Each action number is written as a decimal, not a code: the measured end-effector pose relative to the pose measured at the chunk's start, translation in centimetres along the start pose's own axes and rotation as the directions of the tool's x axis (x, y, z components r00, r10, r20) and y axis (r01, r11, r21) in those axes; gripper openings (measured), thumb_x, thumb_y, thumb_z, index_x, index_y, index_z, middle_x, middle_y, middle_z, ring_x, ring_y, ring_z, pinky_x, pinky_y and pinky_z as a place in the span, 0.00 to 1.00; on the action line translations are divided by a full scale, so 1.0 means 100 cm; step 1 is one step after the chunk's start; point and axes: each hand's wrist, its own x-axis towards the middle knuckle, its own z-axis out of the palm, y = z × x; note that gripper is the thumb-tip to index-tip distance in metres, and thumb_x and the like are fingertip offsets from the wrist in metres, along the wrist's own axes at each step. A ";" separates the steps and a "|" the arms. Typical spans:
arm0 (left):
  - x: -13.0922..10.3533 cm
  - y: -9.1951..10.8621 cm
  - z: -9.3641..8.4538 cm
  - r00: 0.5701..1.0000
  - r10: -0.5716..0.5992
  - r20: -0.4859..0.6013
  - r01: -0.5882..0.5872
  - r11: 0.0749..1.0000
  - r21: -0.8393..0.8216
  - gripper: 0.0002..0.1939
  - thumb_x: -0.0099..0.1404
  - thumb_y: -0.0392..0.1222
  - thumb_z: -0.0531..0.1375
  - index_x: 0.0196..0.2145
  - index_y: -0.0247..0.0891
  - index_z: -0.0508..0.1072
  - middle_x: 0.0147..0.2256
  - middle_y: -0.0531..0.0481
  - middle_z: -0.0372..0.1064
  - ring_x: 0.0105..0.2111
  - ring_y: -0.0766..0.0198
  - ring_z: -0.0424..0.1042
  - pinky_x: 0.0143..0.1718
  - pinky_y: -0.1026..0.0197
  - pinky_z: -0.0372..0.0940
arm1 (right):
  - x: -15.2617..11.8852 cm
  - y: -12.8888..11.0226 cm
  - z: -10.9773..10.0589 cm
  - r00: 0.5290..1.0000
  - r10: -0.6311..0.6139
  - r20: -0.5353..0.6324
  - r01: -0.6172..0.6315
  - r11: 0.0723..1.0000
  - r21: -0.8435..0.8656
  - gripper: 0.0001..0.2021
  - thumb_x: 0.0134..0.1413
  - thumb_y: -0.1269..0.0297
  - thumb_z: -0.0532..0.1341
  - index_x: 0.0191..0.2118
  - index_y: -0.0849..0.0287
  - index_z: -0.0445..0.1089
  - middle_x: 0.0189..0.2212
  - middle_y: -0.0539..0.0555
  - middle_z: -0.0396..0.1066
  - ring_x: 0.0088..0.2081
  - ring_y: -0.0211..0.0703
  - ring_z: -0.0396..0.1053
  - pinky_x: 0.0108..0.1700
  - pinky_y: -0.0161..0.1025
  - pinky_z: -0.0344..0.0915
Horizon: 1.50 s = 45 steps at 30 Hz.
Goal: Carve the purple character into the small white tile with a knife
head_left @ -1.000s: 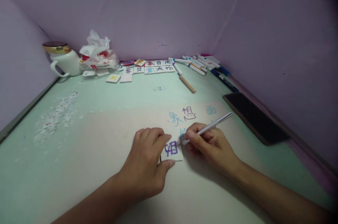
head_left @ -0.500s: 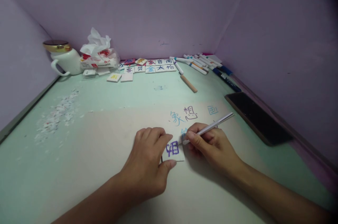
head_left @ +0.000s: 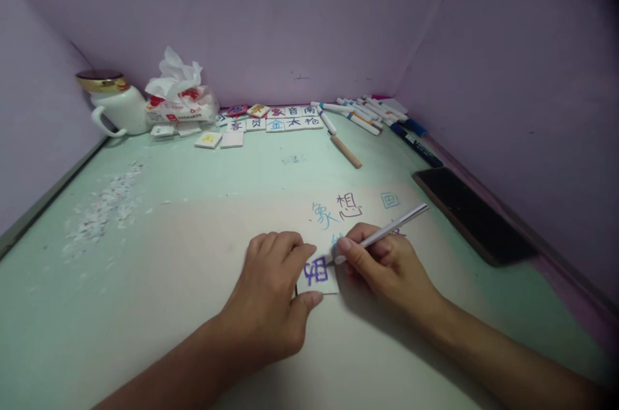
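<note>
A small white square tile (head_left: 319, 287) bearing a purple character lies flat on the table in front of me. My left hand (head_left: 273, 291) grips it from the left side, thumb at the near edge and fingers at the far edge. In my right hand (head_left: 382, 262) is a slim silver pen-shaped craft knife (head_left: 399, 223), pinched like a pen and slanting up to the right. Its thin tip meets the tile around the character's upper right. Blue and purple characters (head_left: 348, 205) are written on the table surface just beyond both hands.
White shavings (head_left: 109, 210) lie on the left. Along the back stand a lidded white mug (head_left: 120, 112), a tissue pack (head_left: 181, 107) and several character tiles (head_left: 294, 124). Markers (head_left: 362, 115), a tan stick-shaped tool (head_left: 345, 151) and a black phone (head_left: 471, 216) are towards the right.
The tool's tip has shifted slightly on the tile's right side, with my right hand moving only a little. My left hand and the tile keep their place.
</note>
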 end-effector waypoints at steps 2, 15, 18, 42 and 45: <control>0.000 0.000 0.000 1.000 0.001 -0.001 -0.001 1.000 0.001 0.18 0.57 0.35 0.56 0.46 0.31 0.65 0.42 0.38 0.62 0.42 0.50 0.62 0.44 0.41 0.58 | 0.002 -0.001 0.000 1.000 0.025 0.006 -0.025 1.000 0.005 0.17 0.59 0.54 0.55 0.23 0.59 0.63 0.13 0.47 0.62 0.16 0.33 0.56 0.19 0.32 0.51; 0.001 0.001 0.001 1.000 -0.023 -0.009 0.023 1.000 0.015 0.18 0.55 0.35 0.56 0.45 0.35 0.66 0.42 0.41 0.64 0.41 0.51 0.63 0.43 0.43 0.58 | 0.002 -0.005 0.000 0.995 0.093 0.045 -0.096 0.993 0.069 0.17 0.58 0.56 0.54 0.22 0.58 0.61 0.13 0.46 0.61 0.15 0.31 0.54 0.17 0.31 0.47; 0.001 0.002 0.001 1.000 -0.026 -0.009 0.027 1.000 0.016 0.18 0.55 0.35 0.56 0.46 0.36 0.65 0.42 0.41 0.64 0.40 0.51 0.63 0.43 0.43 0.57 | 0.002 -0.005 0.000 0.994 0.093 0.050 -0.097 0.993 0.070 0.16 0.58 0.56 0.54 0.22 0.58 0.61 0.12 0.46 0.61 0.15 0.31 0.54 0.17 0.32 0.47; 0.001 -0.001 0.000 0.999 0.030 0.039 -0.030 1.000 -0.006 0.18 0.58 0.35 0.55 0.48 0.35 0.65 0.44 0.40 0.64 0.43 0.50 0.64 0.46 0.42 0.57 | -0.001 -0.003 -0.002 0.991 0.120 -0.058 -0.103 0.966 0.236 0.18 0.55 0.49 0.57 0.25 0.58 0.61 0.13 0.44 0.60 0.15 0.31 0.54 0.18 0.30 0.49; 0.001 -0.002 0.001 0.999 0.026 0.039 -0.025 1.000 -0.009 0.19 0.58 0.35 0.55 0.49 0.36 0.64 0.44 0.41 0.63 0.44 0.51 0.63 0.47 0.42 0.56 | -0.003 0.001 -0.002 0.998 0.052 -0.029 -0.046 0.985 0.168 0.17 0.58 0.51 0.55 0.24 0.58 0.61 0.14 0.45 0.59 0.17 0.32 0.55 0.20 0.32 0.50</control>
